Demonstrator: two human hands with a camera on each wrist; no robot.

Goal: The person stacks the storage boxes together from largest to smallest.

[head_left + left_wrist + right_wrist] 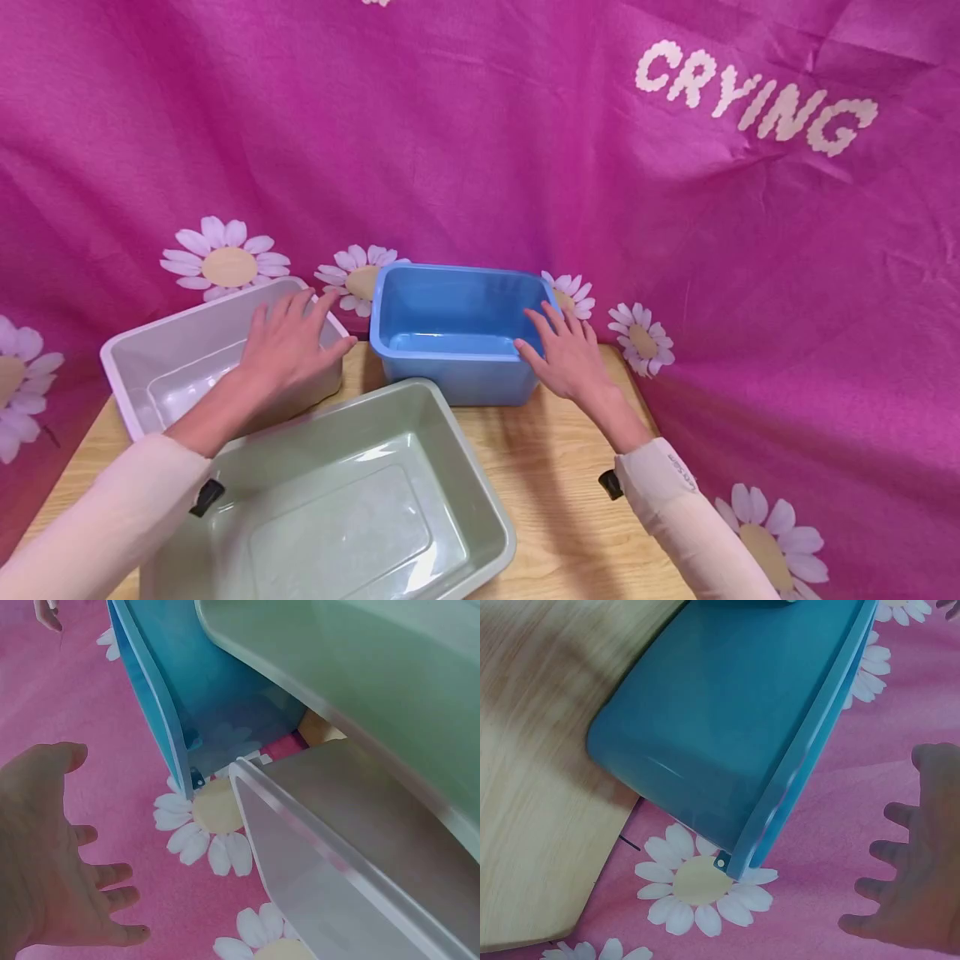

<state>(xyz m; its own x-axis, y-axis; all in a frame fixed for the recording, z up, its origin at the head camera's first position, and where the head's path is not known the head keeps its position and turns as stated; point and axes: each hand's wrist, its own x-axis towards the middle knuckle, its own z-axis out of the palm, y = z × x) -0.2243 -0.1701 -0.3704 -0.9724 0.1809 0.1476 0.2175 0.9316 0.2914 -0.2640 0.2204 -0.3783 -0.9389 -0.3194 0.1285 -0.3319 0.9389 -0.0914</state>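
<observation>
Three plastic bins stand together. My left hand (288, 337) hovers over the right end of the pale grey bin (217, 318), fingers spread, holding nothing. In the left wrist view, a gap separates that hand (60, 855) from the grey rim (315, 832). At the right end of the blue bin (453, 382) is my right hand (566, 354), also spread and holding nothing. The right wrist view shows this hand (915, 855) apart from the blue rim (780, 787). Nearest to me is the larger green bin (337, 508), its visible floor bare.
All the bins sit on a wooden table (555, 492). A pink cloth (480, 142) printed with daisies and white lettering hangs behind and to the sides. The green bin's rim lies close to the grey and blue bins.
</observation>
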